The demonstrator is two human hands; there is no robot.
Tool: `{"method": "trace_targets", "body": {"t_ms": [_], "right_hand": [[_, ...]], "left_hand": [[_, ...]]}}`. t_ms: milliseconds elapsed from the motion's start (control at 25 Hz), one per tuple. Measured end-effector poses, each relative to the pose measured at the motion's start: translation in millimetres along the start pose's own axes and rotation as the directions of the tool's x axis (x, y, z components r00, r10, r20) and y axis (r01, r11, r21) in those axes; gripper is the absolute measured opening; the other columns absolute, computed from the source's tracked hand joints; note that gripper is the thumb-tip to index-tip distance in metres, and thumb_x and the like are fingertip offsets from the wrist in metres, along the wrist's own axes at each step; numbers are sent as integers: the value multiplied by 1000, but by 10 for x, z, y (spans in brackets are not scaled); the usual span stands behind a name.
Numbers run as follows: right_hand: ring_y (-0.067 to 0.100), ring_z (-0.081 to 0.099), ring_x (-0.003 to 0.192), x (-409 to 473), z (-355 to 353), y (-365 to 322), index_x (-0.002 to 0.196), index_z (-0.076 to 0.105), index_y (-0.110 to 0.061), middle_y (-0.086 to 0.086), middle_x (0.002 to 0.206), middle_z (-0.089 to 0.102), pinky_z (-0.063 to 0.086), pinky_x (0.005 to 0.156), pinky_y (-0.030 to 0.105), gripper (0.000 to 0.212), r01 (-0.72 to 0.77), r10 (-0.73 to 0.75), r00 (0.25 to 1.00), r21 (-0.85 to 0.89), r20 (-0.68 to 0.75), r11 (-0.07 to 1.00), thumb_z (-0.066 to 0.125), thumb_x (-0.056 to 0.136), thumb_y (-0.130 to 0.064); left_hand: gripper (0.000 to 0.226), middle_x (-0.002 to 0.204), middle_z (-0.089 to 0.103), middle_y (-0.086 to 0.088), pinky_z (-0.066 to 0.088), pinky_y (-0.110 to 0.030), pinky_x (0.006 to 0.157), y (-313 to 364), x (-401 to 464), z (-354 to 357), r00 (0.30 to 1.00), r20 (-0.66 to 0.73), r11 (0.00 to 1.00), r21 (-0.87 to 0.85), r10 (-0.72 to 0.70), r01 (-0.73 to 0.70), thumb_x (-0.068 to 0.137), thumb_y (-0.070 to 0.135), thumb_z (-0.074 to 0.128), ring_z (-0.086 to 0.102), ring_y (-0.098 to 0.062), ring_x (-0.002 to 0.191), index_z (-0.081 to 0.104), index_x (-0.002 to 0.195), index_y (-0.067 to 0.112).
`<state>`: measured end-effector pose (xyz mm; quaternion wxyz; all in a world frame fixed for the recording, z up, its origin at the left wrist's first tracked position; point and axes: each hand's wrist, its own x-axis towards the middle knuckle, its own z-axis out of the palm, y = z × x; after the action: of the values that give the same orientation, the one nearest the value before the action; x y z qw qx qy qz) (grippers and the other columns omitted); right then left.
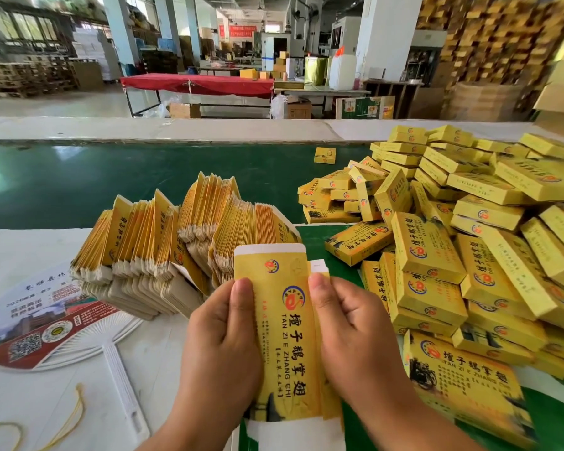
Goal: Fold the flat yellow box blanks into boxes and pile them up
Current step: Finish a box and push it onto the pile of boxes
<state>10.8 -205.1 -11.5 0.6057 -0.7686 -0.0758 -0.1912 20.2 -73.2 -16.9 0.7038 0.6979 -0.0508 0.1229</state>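
**Box blank held flat at lower centre**

The box blank [284,323] sat between both hands, left hand [220,346] gripping its left edge, right hand [352,340] its right, thumbs on top. It looked light, thin, springy card, best pinched along the side creases. Flat blanks [163,245] stood upper left; folded boxes [469,242] heaped right on the counter [46,249].
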Motion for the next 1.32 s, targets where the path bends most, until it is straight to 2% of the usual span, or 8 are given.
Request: {"method": "trace_targets", "body": {"t_ms": [160, 320, 480, 600, 800, 920, 1000, 1320], "right_hand": [[28, 60, 53, 52, -53, 56, 73, 64, -5, 9, 59, 64, 50, 44, 43, 51, 20, -23, 994, -31, -105, 999, 48, 97, -47], [19, 56, 54, 36, -100, 37, 75, 59, -21, 4, 63, 61, 47, 46, 39, 39, 43, -42, 991, 7, -129, 999, 51, 92, -55], [15, 63, 60, -73, -57, -36, 98, 66, -32, 3, 74, 68, 51, 46, 35, 37, 179, -182, 983, 83, 30, 980, 46, 92, -62], [17, 66, 66, -52, -123, -29, 103, 67, -30, 1, 80, 67, 55, 49, 31, 20, 197, -196, 980, 87, -25, 976, 57, 93, -43], [24, 66, 68, -2, -171, 56, 110, 64, -31, -3, 97, 65, 57, 53, 38, 28, 65, -67, 998, 140, 6, 988, 69, 83, -39], [30, 65, 54, -21, -162, 61, 114, 64, -33, -1, 96, 67, 55, 43, 36, 29, 97, -118, 989, 211, 90, 973, 68, 85, -39], [18, 66, 51, -10, -180, 60, 114, 64, -28, -1, 91, 68, 53, 44, 29, 26, 145, -169, 979, 196, 114, 970, 67, 88, -34], [28, 60, 40, 91, -289, 60, 80, 58, -11, 14, 62, 65, 45, 39, 30, 20, 66, -207, 929, 414, 306, 908, 60, 97, -21]], "left_hand": [[44, 78, 70, 12, 50, -18, 48, -50, 25, -4, 999, 42, 981, 190, 28, -36, 75, 64, 45, 66, -7, 63, 58, 92, 26], [92, 112, 61, 23, 55, -27, 84, -57, -35, -2, 957, 286, 940, 336, -47, -55, 56, 88, 58, 61, 1, 104, 40, 133, 40], [62, 107, 73, -2, 59, -38, 80, 25, 20, -61, 861, 486, 979, -45, -151, 197, 58, 67, 78, 70, -25, 100, 66, 113, 40], [56, 108, 74, -15, 60, -40, 73, 43, 103, -221, 717, 633, 745, -320, -292, 585, 49, 45, 89, 71, -33, 97, 77, 100, 24], [52, 124, 62, -28, 48, -52, 95, 2, 138, -308, 576, 798, 532, -414, -179, 739, 79, 24, 67, 62, -41, 112, 61, 126, 1], [52, 144, 39, -34, 23, -50, 114, 3, 101, -299, 701, 705, 558, -542, -104, 628, 97, 11, 23, 40, -44, 133, 31, 143, -11], [54, 145, 37, -32, 20, -48, 115, -11, 97, -313, 674, 731, 539, -528, -103, 656, 96, 11, 20, 37, -42, 135, 29, 144, -11], [49, 127, 58, -30, 46, -34, 101, 10, 249, -263, 729, 676, 680, -484, -109, 551, 95, 0, 16, 59, -30, 119, 49, 128, -15]]}}
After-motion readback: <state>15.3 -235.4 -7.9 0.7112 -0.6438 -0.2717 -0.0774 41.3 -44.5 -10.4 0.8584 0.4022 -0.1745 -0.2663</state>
